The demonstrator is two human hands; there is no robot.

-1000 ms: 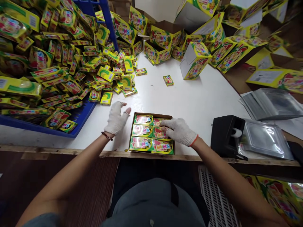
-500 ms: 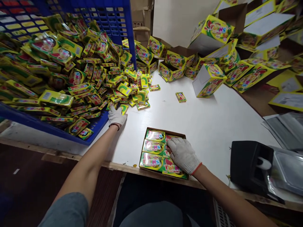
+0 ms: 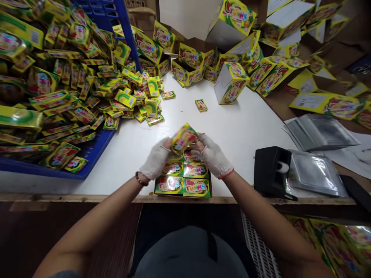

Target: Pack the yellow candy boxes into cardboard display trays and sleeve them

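Both hands wear white gloves with bare fingertips. A small yellow-green candy box (image 3: 184,138), slightly blurred and tilted, is held between them. My left hand (image 3: 157,159) grips its left side, and my right hand (image 3: 213,154) has its fingers closed at the lower right of it. Right below lies an open display box (image 3: 211,190) at the table's front edge, filled with rows of matching candy boxes (image 3: 196,187). Its far end is partly hidden by my hands and the held box.
A blue crate (image 3: 95,152) on the left spills many candy boxes onto the white table (image 3: 237,131). One loose candy box (image 3: 201,105) lies beyond my hands. Empty display boxes (image 3: 188,73) pile up at the back. A black tape dispenser (image 3: 271,172) and clear plastic packs (image 3: 317,173) sit right.
My left hand has come from the crate's pile to above the display box with a candy box. My right hand has lifted off the packed boxes to meet it. The view has shifted right.
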